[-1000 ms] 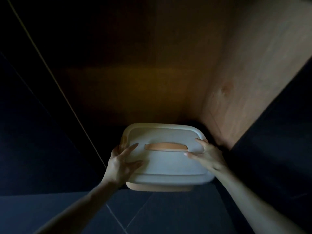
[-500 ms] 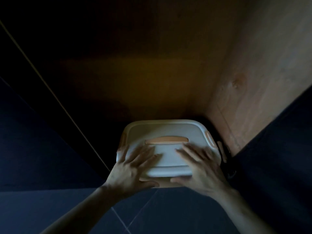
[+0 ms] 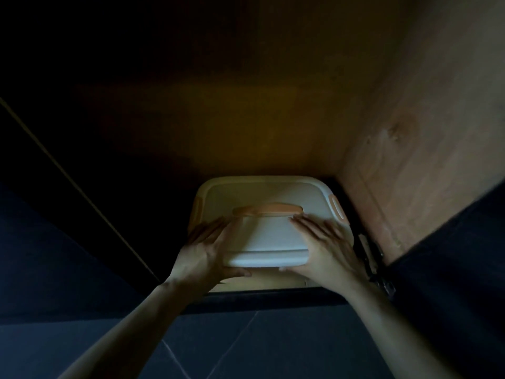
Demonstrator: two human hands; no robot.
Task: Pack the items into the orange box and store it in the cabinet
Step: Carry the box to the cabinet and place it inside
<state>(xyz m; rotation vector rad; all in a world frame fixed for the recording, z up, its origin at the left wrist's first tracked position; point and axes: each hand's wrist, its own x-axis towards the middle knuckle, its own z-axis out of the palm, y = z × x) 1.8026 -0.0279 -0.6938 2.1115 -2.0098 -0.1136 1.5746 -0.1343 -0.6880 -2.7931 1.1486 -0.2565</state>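
The orange box (image 3: 269, 233), with its white lid and an orange handle across the top, sits inside the dark cabinet (image 3: 218, 127), close to the wooden right wall. My left hand (image 3: 203, 255) lies on the lid's near left corner, fingers straight over the top and thumb under the front edge. My right hand (image 3: 325, 247) lies on the near right corner in the same way. Both hands press against the box's front. The box's contents are hidden under the lid.
The wooden right side panel (image 3: 410, 138) of the cabinet stands just right of the box, with a metal hinge (image 3: 374, 258) at its lower front. A dark door panel (image 3: 54, 228) angles in at the left. Dark tiled floor (image 3: 246, 346) lies below.
The box has slid deeper into the cabinet, toward the back and the right wall. Both hands moved from the lid's sides to its front corners and followed it in.
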